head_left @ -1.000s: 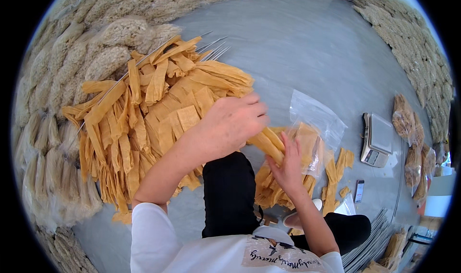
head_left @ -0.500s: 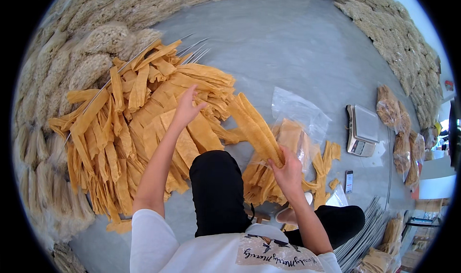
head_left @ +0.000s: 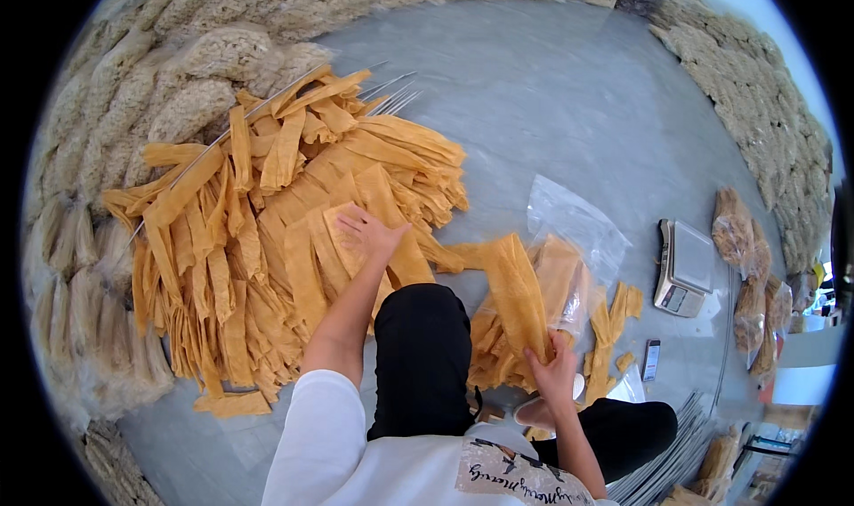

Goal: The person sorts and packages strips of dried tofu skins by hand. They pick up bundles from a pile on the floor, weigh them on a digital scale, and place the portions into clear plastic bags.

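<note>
A large heap of flat yellow-orange dried strips (head_left: 267,266) spreads over the floor at the left and in front of me. My left hand (head_left: 372,237) is over the near right part of this heap with its fingers spread, nothing gripped; whether it touches the strips I cannot tell. Between thumb and fingers, my right hand (head_left: 556,372) pinches the near end of a broad yellow-orange strip (head_left: 516,292), whose far end bends over to the left. Beneath and beside it lie a stack of similar strips (head_left: 494,350) and a clear plastic bag (head_left: 578,226) with strips inside.
A scale (head_left: 689,257) and a phone (head_left: 652,361) lie on the grey floor at the right. Thin metal rods (head_left: 663,453) rest near my leg. Bagged bundles (head_left: 734,230) stand beyond the scale, and pale bundles (head_left: 160,79) bank up along the left and far sides.
My left hand has come down and nearer, from above the heap to its near right part. My right hand has drawn nearer with the strip, which now folds over at its far end.
</note>
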`<state>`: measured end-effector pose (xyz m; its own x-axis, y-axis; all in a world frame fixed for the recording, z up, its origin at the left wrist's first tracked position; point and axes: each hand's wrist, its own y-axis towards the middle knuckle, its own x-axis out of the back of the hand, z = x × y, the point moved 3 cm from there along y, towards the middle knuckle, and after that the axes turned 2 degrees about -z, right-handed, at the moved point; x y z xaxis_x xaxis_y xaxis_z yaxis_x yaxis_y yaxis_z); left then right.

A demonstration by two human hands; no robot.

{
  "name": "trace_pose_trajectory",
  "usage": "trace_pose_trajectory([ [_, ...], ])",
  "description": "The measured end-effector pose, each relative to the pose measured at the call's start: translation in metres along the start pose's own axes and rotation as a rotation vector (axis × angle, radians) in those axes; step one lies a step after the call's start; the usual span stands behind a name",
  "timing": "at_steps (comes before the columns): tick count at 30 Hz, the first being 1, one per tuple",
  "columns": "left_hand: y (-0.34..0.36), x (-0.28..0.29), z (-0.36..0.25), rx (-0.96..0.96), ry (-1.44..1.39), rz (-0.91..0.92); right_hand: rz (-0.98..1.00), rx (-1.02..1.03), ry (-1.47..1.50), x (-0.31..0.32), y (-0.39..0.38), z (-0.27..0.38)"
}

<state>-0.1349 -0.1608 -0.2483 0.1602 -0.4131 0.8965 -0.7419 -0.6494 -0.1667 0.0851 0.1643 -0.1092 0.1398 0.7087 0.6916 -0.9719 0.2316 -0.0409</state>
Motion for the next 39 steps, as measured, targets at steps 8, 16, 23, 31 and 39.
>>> trace_pose_trajectory([
  [8,0.012,-0.034,0.011,-0.162,-0.133,-0.019,-0.009,-0.061,0.104,0.004,-0.015,-0.016],
  [16,0.009,-0.004,0.114,0.08,-0.215,-0.305,-0.04,-0.084,0.217,0.002,-0.02,-0.022],
  [23,-0.001,0.017,0.145,-0.057,-0.086,0.058,-0.015,-0.055,0.138,-0.002,-0.022,-0.031],
  [31,0.005,0.003,0.114,-0.121,-0.098,-0.021,-0.012,-0.022,0.074,-0.001,-0.03,-0.022],
  [39,0.033,-0.001,0.147,-0.113,-0.261,-0.018,-0.069,-0.059,0.248,0.004,-0.042,-0.041],
])
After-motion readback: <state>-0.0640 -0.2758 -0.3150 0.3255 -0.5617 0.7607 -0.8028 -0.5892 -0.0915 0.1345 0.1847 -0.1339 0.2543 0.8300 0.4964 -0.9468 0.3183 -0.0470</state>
